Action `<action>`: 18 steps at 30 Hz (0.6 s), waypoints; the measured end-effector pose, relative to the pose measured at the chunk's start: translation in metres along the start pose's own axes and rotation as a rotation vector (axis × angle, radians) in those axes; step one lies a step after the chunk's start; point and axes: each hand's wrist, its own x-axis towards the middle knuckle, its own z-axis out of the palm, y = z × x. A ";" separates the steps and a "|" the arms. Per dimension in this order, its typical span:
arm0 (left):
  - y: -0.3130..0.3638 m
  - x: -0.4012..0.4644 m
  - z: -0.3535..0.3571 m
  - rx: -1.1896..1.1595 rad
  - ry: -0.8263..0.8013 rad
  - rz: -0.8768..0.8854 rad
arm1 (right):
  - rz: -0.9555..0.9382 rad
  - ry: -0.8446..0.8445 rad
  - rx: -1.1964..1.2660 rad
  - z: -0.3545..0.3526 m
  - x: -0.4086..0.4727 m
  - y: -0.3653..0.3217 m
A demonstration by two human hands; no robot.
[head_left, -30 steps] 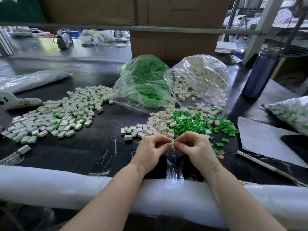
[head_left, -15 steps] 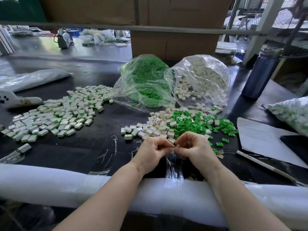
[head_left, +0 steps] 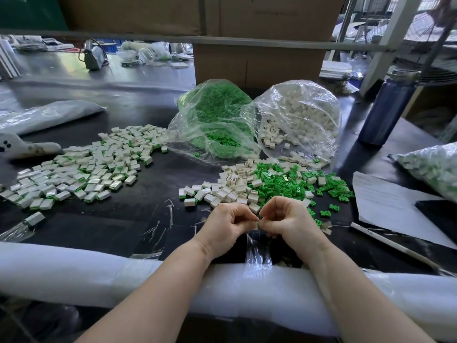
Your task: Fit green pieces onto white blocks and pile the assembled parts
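Both hands meet just above the table's [head_left: 138,226] near edge, fingers curled inward and fingertips touching. The left hand [head_left: 228,225] and right hand [head_left: 288,222] pinch something small between them, hidden by the fingers. Just beyond lie loose white blocks [head_left: 232,188] and green pieces [head_left: 284,184]. The pile of assembled parts [head_left: 84,169] spreads toward the table's left edge.

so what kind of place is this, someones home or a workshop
Most likely a small factory or assembly workshop, not a home: bulk bags of green pieces and white blocks, a big spread of assembled parts on the black workbench, and stacked cardboard cartons behind.
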 end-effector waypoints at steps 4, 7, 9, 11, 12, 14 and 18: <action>-0.001 0.000 0.000 0.038 -0.003 0.031 | -0.001 -0.004 0.003 0.000 0.000 0.000; -0.001 0.000 0.000 0.070 -0.030 0.056 | -0.003 -0.011 -0.005 0.000 0.000 -0.001; -0.002 0.000 0.001 0.052 -0.014 0.052 | -0.005 -0.003 0.002 0.001 0.000 -0.001; -0.002 0.001 0.001 0.006 0.032 0.037 | -0.012 0.026 0.027 0.001 0.000 -0.001; -0.002 0.001 0.002 -0.009 0.054 0.036 | -0.015 0.046 0.050 0.001 0.000 -0.001; -0.001 0.001 0.003 -0.008 0.068 0.044 | -0.019 0.087 0.098 0.001 0.001 -0.001; -0.003 0.002 0.005 0.028 0.079 0.049 | -0.007 0.124 0.119 0.002 0.002 -0.001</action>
